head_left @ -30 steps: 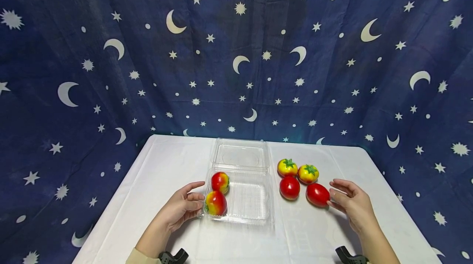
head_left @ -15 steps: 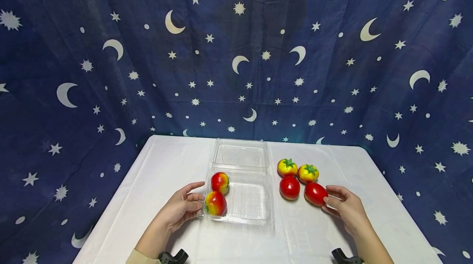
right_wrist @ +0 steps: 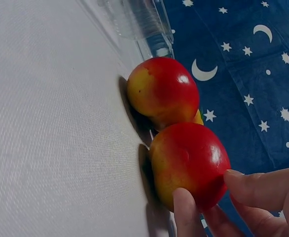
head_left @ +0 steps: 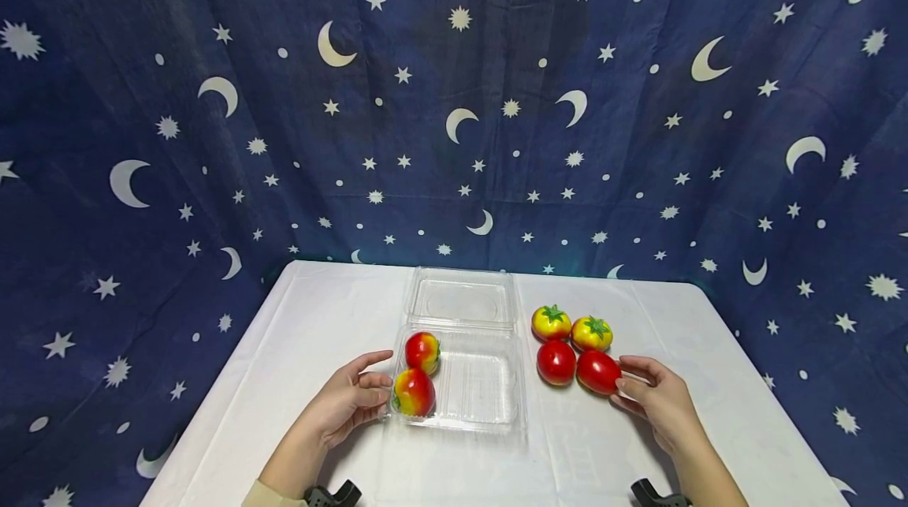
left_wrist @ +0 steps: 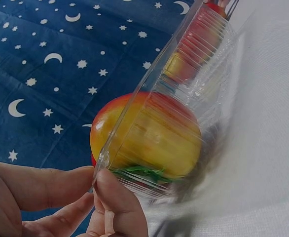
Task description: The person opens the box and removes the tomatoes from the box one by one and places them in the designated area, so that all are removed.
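Note:
My left hand (head_left: 347,398) pinches the left rim of a clear plastic clamshell box (head_left: 482,385) between thumb and fingers, as the left wrist view shows. Two red-and-yellow toy tomatoes sit along the box's left side: a back one (head_left: 420,351) and a front one (left_wrist: 149,138). On the right, my right hand (head_left: 656,397) holds a red toy tomato (head_left: 598,372) resting on the table, its thumb and fingertips against the near side in the right wrist view (right_wrist: 191,165). Beside that one is another red toy tomato (head_left: 556,363).
Behind the red pair stand two yellow-red toy tomatoes with green tops, a left one (head_left: 550,324) and a right one (head_left: 592,334). The box's lid (head_left: 463,296) lies folded back. A white cloth (head_left: 340,294) covers the table; a blue star-patterned curtain (head_left: 454,57) hangs behind.
My right hand has moved left, bringing the red tomato with it, close up to the other red one. The left hand and the box have stayed put.

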`<state>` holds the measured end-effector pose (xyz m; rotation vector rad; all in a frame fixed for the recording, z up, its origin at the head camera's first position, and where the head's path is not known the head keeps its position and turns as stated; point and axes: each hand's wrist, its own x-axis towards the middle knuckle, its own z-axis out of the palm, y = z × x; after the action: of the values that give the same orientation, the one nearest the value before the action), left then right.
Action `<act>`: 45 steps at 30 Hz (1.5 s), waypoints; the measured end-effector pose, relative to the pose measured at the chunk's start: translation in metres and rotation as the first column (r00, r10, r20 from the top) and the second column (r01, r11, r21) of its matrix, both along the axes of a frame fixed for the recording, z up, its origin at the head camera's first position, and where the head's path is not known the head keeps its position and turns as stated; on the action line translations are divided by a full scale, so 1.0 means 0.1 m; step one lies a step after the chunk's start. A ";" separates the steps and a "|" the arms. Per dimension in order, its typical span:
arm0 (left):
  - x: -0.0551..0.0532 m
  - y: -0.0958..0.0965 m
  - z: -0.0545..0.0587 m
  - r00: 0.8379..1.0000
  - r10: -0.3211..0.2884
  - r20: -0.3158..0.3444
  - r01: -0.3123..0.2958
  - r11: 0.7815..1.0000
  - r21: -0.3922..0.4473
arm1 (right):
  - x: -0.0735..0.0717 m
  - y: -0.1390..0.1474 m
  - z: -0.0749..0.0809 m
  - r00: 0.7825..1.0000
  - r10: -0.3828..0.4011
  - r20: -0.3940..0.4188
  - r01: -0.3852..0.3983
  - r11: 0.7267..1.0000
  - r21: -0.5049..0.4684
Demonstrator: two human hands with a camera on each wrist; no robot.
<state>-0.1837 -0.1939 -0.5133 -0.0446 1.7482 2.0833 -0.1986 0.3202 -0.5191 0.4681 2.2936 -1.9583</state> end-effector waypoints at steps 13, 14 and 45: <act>0.01 0.00 0.00 1.000 -0.005 -0.003 0.005 1.000 0.008 | 0.01 0.04 0.03 1.000 -0.002 0.001 0.002 1.000 -0.008; 0.01 0.00 0.00 1.000 -0.004 -0.002 0.004 1.000 0.008 | 0.01 0.04 0.03 1.000 -0.002 0.001 0.002 1.000 -0.015; 0.01 0.00 0.00 1.000 0.001 0.001 -0.001 1.000 0.008 | 0.04 -0.21 0.39 0.983 0.074 -0.166 -0.087 0.994 -0.071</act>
<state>-0.1832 -0.1940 -0.5130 -0.0441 1.7395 2.0914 -0.1945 0.2988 -0.4799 0.2107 2.2771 -2.1099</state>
